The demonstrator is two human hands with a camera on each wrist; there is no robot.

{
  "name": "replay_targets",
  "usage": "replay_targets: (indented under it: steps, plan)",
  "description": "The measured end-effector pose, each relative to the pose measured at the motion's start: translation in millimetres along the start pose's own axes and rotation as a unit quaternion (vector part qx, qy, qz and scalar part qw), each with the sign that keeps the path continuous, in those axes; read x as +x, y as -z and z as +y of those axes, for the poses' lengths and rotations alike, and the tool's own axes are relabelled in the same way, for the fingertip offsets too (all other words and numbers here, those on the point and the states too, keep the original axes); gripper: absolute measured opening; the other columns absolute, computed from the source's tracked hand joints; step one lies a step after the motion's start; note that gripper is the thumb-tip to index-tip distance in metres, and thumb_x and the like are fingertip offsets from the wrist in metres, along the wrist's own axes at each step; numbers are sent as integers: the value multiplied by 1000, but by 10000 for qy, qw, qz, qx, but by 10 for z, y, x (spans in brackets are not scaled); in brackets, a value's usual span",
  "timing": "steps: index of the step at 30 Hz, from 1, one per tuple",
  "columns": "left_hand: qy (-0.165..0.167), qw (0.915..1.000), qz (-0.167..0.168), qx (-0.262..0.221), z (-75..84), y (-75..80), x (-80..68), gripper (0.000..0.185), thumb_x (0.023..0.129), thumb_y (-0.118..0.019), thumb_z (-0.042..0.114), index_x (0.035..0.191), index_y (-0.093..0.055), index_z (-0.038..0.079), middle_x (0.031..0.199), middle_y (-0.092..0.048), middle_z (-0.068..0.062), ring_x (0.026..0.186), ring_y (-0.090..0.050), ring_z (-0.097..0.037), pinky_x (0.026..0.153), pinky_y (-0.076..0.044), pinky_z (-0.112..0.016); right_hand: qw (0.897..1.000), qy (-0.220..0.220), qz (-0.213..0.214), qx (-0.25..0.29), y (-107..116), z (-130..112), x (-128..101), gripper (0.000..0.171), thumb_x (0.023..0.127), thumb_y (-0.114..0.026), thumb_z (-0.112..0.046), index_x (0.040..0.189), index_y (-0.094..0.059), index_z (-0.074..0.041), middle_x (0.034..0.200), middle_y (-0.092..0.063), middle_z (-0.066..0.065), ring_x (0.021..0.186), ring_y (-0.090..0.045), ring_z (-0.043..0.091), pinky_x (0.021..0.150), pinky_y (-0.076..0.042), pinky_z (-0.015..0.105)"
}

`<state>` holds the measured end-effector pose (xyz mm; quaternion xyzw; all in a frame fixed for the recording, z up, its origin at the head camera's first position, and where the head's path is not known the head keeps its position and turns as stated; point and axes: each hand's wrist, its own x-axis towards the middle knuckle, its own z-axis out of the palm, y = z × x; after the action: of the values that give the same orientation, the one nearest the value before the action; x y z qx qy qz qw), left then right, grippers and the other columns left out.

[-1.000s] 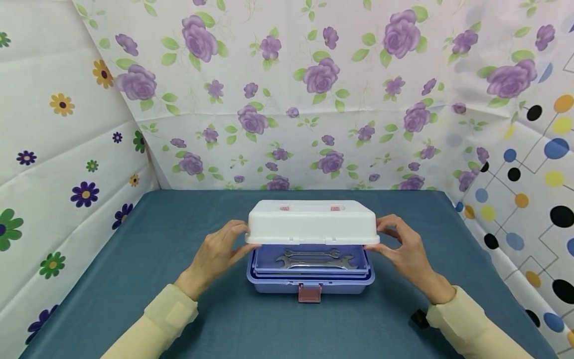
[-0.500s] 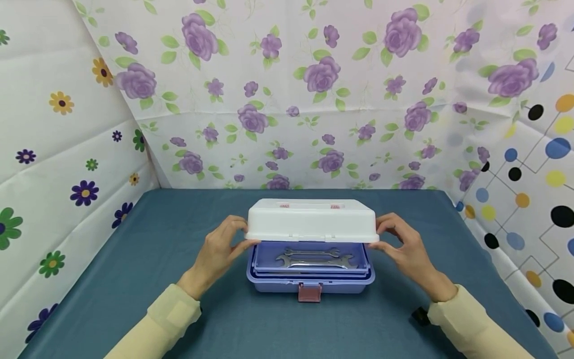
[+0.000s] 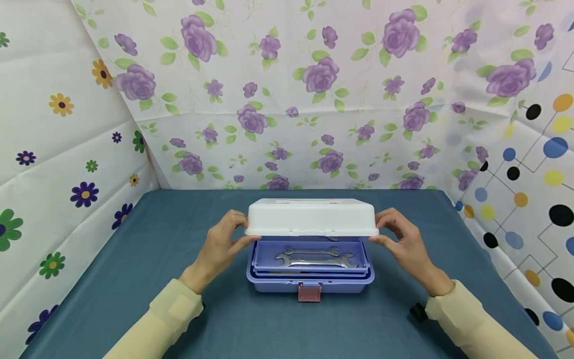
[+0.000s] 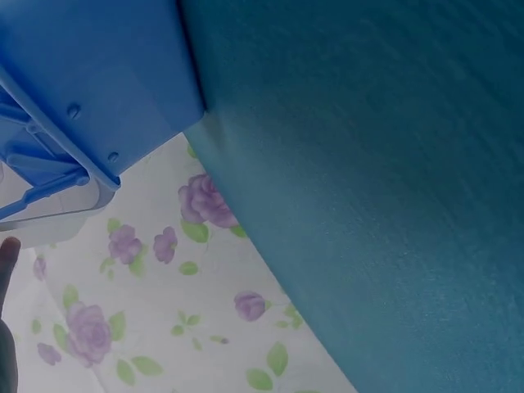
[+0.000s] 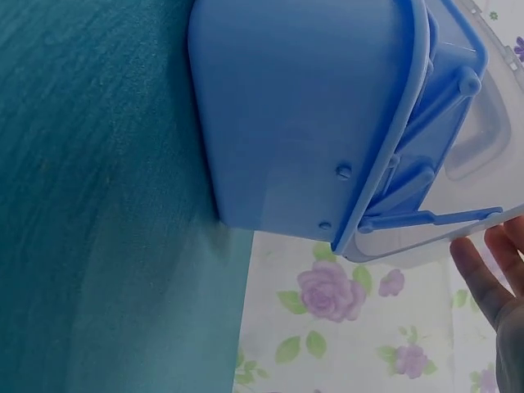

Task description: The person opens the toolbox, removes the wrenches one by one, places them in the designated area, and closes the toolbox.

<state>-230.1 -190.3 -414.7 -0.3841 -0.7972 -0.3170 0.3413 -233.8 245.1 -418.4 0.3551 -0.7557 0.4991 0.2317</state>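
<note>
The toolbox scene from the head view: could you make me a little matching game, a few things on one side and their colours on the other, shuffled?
Things:
1. lid
2. box base
3. latch
4. wrenches

Colours:
a. silver metal
b. white
c. dull pink
d. pale blue-violet

Pairs: 1-b, 2-d, 3-c, 4-a.

The left hand and the right hand hold the lid by its two ends, raised above the base, so the wrenches show in the tray inside. The latch hangs at the middle of the base's front.
</note>
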Motion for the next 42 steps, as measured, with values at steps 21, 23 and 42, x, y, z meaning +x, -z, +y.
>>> replay_targets:
  steps: [21, 23, 42]
  plan:
    - [1266, 9782, -238, -1626, -20, 111, 182, 35, 82, -87, 1, 98, -58, 14, 98, -56, 1, 95, -58, -15, 89, -61, -39, 9970, -593, -269, 420, 75, -47, 145, 31, 84, -74, 20, 99, -57, 0, 109, -57, 10, 103, -58, 16, 91, -53, 18]
    - [1337, 9763, -200, -1692, -16, 108, 182, 34, 82, -87, 1, 97, -59, 14, 97, -56, 1, 94, -58, -15, 89, -61, -37, 9967, -626, -283, 437, 81, -50, 149, 30, 84, -74, 20, 99, -57, 0, 109, -57, 10, 103, -59, 16, 92, -54, 18]
    - [2090, 9607, -625, -1716, -36, 193, 337, 29, 86, -87, 11, 95, -60, 11, 94, -57, -3, 96, -61, -18, 87, -61, -44, 9978, -481, -300, 329, 109, -40, 256, 29, 85, -75, 19, 97, -59, -2, 103, -58, 10, 97, -60, 17, 91, -55, 20]
